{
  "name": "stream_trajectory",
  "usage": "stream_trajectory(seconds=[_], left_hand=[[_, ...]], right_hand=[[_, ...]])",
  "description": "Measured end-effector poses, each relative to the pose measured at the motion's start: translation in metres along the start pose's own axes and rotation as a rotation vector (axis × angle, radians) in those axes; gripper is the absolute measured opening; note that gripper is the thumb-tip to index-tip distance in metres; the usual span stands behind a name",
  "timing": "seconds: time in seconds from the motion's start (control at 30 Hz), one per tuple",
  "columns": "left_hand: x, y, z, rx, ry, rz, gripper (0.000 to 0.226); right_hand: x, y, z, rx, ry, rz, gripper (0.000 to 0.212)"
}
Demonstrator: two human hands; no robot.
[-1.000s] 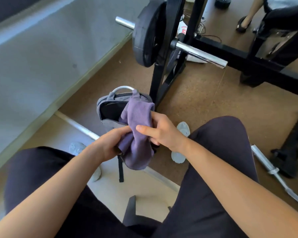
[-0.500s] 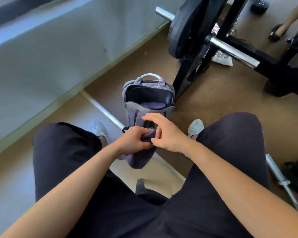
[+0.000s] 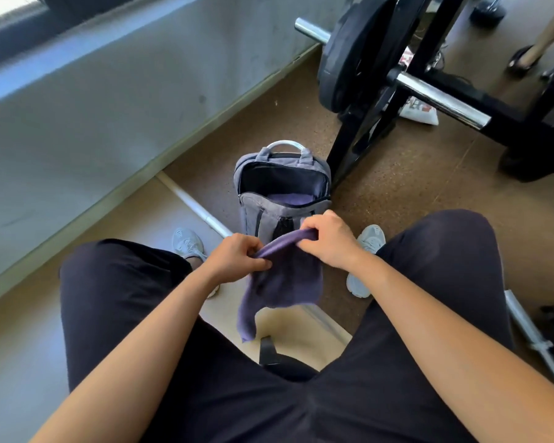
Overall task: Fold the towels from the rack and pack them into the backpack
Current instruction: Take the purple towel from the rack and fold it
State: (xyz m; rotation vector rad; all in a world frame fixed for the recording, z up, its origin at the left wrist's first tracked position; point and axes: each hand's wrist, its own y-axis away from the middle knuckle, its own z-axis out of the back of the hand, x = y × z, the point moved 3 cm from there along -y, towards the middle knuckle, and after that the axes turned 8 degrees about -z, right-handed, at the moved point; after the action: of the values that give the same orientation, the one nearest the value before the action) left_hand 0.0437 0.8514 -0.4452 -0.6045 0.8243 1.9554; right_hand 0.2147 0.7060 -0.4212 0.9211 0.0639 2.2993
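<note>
Two hands hold one purple towel (image 3: 285, 276) by its top edge: the left hand (image 3: 237, 262) pinches one end, the right hand (image 3: 328, 239) the other. Just beyond both hands stands one open backpack (image 3: 280, 212), a second towel (image 3: 288, 199) inside.

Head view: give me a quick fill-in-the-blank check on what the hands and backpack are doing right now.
The left hand and right hand both grip the ____ by its top edge.
The backpack stands on the floor with its top ____.
The fabric visible inside it is ____ in colour.
Missing words: towel; open; purple.
</note>
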Motion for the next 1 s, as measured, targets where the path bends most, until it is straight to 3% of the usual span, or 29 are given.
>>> stream_trajectory(seconds=[0.1,0.2,0.33,0.43,0.53,0.67,0.77,0.83,1.0], left_hand=[[0.0,-0.006,-0.002,-0.012,0.119,-0.017,0.021],[-0.006,-0.008,0.001,-0.117,0.44,-0.06,0.011],[-0.021,-0.006,0.005,-0.169,0.596,-0.167,0.016],[-0.029,-0.005,0.004,-0.14,0.564,-0.247,0.01],[-0.039,-0.004,0.004,-0.111,0.469,-0.311,0.019],[-0.041,-0.005,0.0,-0.178,0.266,-0.339,0.018],[-0.037,-0.006,0.003,-0.279,-0.002,-0.404,0.014],[-0.038,-0.005,0.002,-0.236,-0.119,-0.426,0.011],[-0.025,-0.008,-0.009,-0.106,-0.171,-0.257,0.038]], right_hand=[[-0.009,-0.002,0.012,-0.216,0.086,-0.017,0.01],[-0.016,-0.001,0.027,-0.364,0.096,-0.128,0.012],[-0.021,0.0,0.036,-0.39,0.223,-0.175,0.014],[-0.016,0.001,0.025,-0.143,0.204,-0.029,0.017],[-0.005,0.004,0.008,0.103,-0.03,0.036,0.023],[0.003,0.004,-0.004,0.21,-0.296,0.061,0.029],[-0.001,0.003,-0.001,0.154,-0.267,0.024,0.028],[-0.006,0.001,0.006,0.047,-0.237,-0.009,0.024],[-0.016,-0.006,0.031,-0.288,-0.241,-0.091,0.017]])
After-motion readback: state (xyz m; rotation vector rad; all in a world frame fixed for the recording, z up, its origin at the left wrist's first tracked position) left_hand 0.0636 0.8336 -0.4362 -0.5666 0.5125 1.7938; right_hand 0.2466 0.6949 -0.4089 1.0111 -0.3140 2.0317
